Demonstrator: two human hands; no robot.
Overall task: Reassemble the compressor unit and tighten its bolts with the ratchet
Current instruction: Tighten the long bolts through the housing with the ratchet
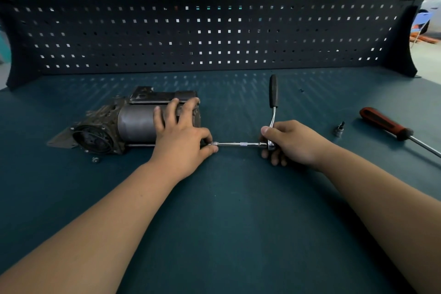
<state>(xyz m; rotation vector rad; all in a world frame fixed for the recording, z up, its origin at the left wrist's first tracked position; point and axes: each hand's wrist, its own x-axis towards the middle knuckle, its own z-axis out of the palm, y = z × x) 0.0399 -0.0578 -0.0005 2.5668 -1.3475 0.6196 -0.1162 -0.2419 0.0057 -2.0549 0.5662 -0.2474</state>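
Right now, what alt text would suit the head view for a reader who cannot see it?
A person's left hand rests on a compressor unit on a teal workbench and pinches one end of an extension bar, while the right hand grips the ratchet at the other end. A socket bit and a red-handled screwdriver lie to the right.

Workshop: pegboard (214,19) behind tool-strewn workbench (238,210).
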